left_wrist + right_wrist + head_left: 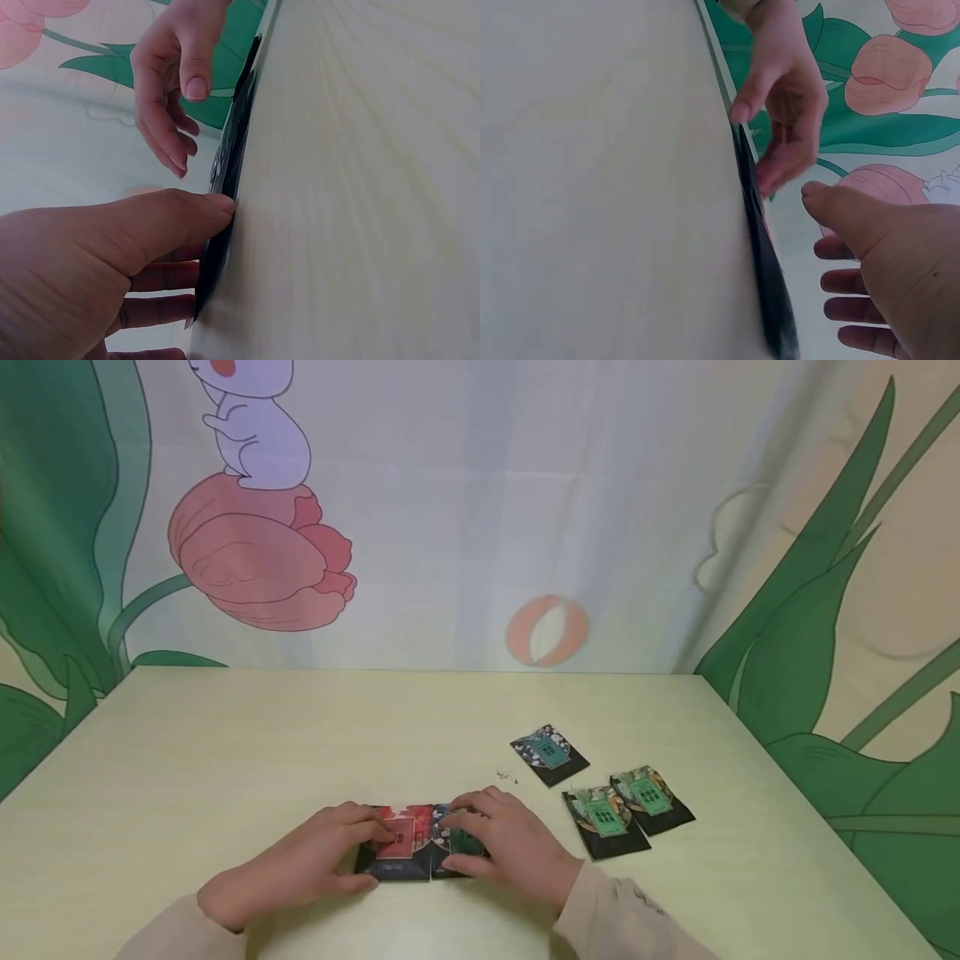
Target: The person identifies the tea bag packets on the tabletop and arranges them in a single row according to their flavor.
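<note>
Two small flat packets lie side by side on the table near its front. The left one, a red-and-black packet (405, 867) with a red label, is held by my left hand (324, 852). Its thumb lies at the packet's near edge and its fingers reach over the top and left side. My right hand (517, 843) hovers over the other, a dark floral packet (444, 870) with a green label, partly hiding it. In the right wrist view the fingers (846, 281) of that hand are spread apart from the packets.
Further right lie a blue floral packet (550, 755) and two green-labelled packets, one nearer (606, 823) and one farther (651, 799), whose edges meet. Some dark crumbs (507, 776) are scattered on the pale table (300, 735). A printed curtain (420, 527) hangs behind the table.
</note>
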Tool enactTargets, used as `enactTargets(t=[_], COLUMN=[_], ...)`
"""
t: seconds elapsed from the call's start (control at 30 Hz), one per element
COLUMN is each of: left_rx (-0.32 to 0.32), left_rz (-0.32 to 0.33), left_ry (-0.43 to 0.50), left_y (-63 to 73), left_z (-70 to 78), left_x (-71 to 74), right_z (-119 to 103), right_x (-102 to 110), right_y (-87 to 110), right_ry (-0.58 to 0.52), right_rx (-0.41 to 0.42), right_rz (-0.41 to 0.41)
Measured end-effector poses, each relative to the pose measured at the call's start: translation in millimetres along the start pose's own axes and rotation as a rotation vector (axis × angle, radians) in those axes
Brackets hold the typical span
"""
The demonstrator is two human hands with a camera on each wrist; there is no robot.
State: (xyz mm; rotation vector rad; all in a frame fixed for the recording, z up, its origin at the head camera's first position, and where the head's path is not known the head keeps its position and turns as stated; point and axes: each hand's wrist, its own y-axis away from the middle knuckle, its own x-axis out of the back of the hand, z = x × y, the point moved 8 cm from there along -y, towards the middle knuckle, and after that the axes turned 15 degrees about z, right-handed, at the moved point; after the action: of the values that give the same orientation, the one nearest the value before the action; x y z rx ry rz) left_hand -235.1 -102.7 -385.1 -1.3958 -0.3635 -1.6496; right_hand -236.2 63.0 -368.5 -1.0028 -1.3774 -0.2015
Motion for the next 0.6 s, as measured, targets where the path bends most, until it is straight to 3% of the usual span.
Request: enactTargets(t=[0.33, 0.6], left_rx=[0.011, 0.036], left_rz=[-0.008, -0.019], left_ry=[-0.014, -0.006], left_y=[-1.2, -0.6], left_z=[0.3, -0.9], left_x=[-0.3, -1.1], right_z=[39, 84], right_x=[21, 31], right_y=[-1.3, 5.2], right_ry=[0.032, 0.046], right_rx=[-0.090, -0.225], right_rz=[0.016, 0.033])
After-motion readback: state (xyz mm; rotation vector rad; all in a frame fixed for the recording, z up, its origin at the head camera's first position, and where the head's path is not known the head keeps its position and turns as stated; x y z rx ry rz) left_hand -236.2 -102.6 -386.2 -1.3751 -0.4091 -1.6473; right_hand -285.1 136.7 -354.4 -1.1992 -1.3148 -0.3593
